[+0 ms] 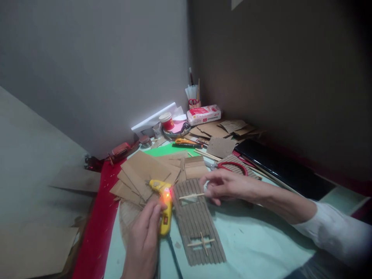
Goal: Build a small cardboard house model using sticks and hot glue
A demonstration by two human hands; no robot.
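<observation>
The right hand [223, 186] pinches a thin wooden stick [191, 196] crosswise on the corrugated cardboard panel [195, 221], just right of the glue gun [166, 224] gripped by the left hand [143, 238].

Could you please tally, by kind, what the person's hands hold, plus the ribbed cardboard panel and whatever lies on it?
Yellow plastic hot glue gun, held in the left hand: 1
Brown ribbed cardboard panel with two window openings: 1
Thin wooden sticks on the panel: 3 (one pinched by the right hand, two crossed)
Total: 5
</observation>
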